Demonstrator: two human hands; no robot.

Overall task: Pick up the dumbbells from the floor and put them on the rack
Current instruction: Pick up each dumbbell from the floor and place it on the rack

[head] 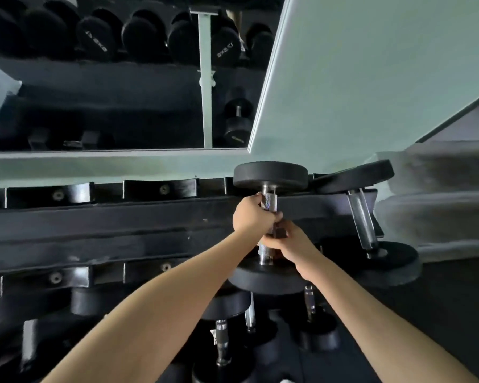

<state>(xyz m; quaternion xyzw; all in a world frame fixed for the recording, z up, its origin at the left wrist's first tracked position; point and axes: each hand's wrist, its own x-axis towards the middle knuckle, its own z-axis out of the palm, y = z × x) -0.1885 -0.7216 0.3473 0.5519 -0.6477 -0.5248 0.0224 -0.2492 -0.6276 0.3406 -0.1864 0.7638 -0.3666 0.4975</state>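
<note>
Hands, left (250,214) and right (288,243), wrap my black round-headed chrome-handled dumbbell (270,178) tight; I fear it slips off the black steel rack (122,217) cradle, crushing fingers.

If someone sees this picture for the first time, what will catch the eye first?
First, the two bare hands at the centre, left hand above right hand, both closed on the chrome handle of a black dumbbell that lies across the rails of the rack. Just right of it, a second dumbbell lies tilted on the rack. Above left, a mirror reflects a row of dark dumbbells.
</note>
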